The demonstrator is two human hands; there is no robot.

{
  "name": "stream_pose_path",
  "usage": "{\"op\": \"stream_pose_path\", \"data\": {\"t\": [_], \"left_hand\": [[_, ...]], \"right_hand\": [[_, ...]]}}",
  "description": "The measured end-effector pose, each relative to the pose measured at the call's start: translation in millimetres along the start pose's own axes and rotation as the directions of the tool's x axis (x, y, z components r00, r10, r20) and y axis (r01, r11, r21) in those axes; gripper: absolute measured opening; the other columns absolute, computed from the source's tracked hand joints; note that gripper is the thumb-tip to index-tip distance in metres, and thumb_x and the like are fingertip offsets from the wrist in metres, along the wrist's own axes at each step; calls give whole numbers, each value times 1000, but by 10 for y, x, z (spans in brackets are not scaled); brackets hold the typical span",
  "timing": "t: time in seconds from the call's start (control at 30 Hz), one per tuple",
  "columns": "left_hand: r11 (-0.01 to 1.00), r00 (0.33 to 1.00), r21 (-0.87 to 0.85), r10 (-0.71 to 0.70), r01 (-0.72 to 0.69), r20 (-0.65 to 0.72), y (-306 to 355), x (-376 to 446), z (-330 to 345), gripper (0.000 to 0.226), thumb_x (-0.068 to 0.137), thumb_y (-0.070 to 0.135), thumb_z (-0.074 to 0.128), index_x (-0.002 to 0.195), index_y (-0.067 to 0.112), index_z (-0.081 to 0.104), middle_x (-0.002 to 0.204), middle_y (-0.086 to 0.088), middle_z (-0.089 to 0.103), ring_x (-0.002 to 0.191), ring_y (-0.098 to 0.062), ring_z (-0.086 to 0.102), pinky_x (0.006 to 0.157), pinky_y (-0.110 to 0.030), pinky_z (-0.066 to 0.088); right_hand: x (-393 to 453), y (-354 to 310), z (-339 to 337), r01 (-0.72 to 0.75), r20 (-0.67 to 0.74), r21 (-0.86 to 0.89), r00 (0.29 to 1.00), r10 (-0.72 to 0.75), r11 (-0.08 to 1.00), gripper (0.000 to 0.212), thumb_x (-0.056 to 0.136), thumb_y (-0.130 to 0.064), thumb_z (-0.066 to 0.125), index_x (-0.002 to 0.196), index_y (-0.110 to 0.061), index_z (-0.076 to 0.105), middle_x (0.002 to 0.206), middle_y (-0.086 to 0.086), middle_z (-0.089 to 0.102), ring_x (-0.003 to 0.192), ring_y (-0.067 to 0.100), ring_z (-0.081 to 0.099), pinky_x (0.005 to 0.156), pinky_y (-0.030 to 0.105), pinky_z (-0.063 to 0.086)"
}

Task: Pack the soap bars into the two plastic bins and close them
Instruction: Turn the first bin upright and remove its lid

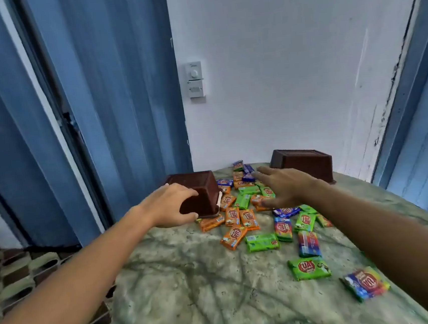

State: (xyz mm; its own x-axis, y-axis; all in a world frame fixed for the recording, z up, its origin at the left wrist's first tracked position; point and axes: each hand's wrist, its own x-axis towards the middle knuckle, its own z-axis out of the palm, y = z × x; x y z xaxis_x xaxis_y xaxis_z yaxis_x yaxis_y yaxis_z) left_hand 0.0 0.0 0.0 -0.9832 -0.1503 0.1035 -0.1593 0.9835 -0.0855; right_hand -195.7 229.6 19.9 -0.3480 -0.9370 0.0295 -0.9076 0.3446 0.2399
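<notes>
Rainbow-wrapped soap bar (366, 286) lies nearest, at close right edge of green patterned bedspread (182, 282); green soap bar (309, 268) just beyond it. Loose pile of soap bars (248, 205), orange, green, blue wrappers, spreads across middle of bedspread. Left brown bin (197, 192) stands upside down at far left of pile, touching orange bars. Left hand (170, 205) grips its near corner, fingers curled over top, thumb at lower rim. Right hand (283, 186) hovers over pile, fingers spread wide, holds nothing. Right brown bin (303, 162), also upside down, beyond pile near white wall (276, 64).
</notes>
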Motion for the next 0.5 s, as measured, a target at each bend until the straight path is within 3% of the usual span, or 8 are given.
{"op": "stream_pose_path", "data": {"t": [0.17,0.37,0.5], "left_hand": [[985,987,-52,-163,163,2,-662,-563,199,64,84,56,50,138,24,43,139,4,50,128,-13,41,106,-34,33],[933,933,-106,-327,344,154,-1319,-1217,648,61,86,52,53,139,24,42,138,3,49,127,-15,44,101,-28,35],[902,907,-139,-384,408,170,-1663,-1302,757,63,86,52,54,141,26,40,143,3,45,129,-14,42,101,-27,36]], "right_hand": [[538,-625,22,101,-56,47,994,-99,994,84,88,-53,52,152,-14,15,159,8,18,136,28,39,104,40,41],[929,-1316,529,113,84,93,989,-121,989,82,89,-52,51,154,-19,12,161,4,12,139,24,35,103,34,38],[961,-1320,555,66,100,109,992,-77,992,80,90,-50,50,154,-19,13,161,4,11,138,24,36,101,32,38]]}}
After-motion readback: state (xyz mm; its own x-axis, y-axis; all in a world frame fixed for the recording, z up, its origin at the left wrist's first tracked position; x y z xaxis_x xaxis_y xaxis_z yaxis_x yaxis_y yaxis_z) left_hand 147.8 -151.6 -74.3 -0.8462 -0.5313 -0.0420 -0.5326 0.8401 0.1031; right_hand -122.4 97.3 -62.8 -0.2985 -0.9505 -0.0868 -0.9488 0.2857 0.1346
